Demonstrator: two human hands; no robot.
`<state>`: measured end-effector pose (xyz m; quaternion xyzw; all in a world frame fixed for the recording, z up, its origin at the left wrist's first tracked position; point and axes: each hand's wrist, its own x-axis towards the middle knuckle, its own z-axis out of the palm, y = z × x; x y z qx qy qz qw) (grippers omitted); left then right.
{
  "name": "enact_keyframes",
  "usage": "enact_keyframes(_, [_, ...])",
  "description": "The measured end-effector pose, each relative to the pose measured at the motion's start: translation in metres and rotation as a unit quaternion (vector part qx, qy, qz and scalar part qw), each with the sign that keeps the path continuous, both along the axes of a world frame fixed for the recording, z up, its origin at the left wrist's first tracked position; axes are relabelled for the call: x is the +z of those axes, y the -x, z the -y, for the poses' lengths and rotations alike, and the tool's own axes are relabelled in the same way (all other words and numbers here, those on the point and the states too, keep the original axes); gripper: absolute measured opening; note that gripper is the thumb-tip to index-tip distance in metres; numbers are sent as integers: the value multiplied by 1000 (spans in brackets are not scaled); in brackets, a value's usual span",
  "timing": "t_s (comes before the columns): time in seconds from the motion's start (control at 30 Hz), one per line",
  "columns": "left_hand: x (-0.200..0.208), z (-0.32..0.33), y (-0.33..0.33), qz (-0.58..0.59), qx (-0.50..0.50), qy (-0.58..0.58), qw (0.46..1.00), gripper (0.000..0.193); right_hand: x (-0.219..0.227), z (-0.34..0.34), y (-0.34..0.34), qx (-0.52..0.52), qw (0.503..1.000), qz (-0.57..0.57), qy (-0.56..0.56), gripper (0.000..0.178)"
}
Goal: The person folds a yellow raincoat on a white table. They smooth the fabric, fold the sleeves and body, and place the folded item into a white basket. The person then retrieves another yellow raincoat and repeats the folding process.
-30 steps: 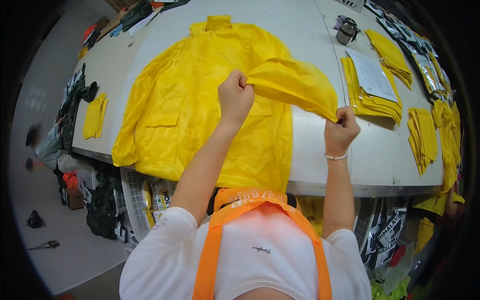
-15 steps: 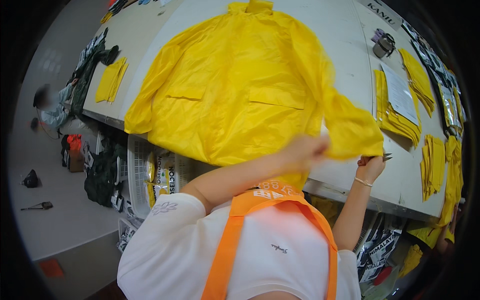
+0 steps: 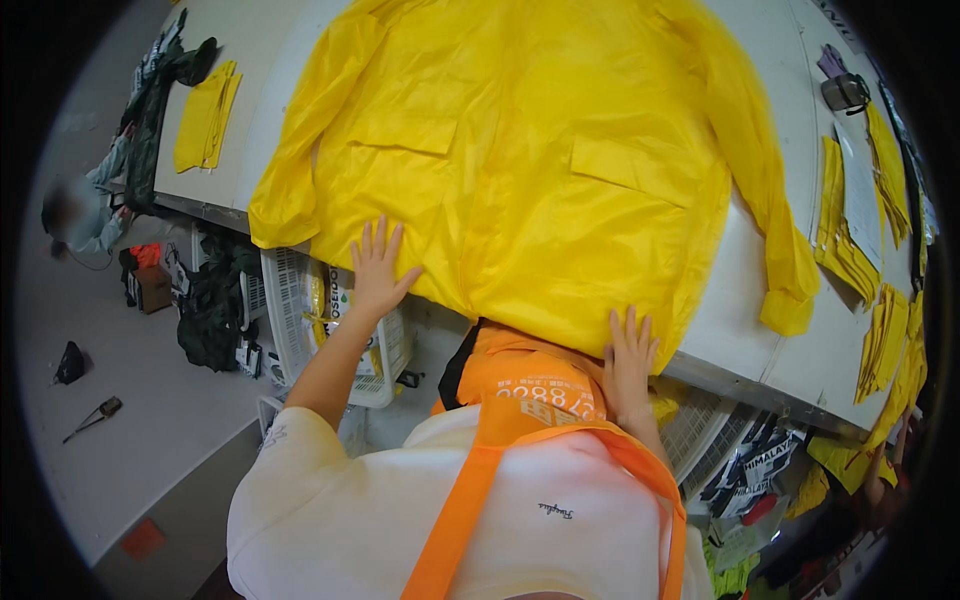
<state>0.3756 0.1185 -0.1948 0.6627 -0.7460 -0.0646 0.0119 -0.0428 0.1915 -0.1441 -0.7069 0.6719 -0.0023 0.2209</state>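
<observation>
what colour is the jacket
The jacket is plain yellow, best seen in the head view.

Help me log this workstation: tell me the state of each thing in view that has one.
Yellow jacket: spread on the table, wrinkled, sleeves unfolded.
Pocket flaps: down.
Left hand: open, spread on the jacket.
Right hand: open, at the jacket's lower edge.
Yellow pieces at left: folded.
Paper sheet: lying on a yellow stack.
White basket: holding packages.
</observation>
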Motion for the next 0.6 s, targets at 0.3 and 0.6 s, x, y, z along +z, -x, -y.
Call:
enact_keyframes(0.3, [-37,271,18,-4,-54,142,988,75,-67,230,4,-96,966,-195,143,63])
enact_keyframes(0.6, [5,215,51,-66,-151,104,981,67,-32,199,-65,-44,977,-153,143,59])
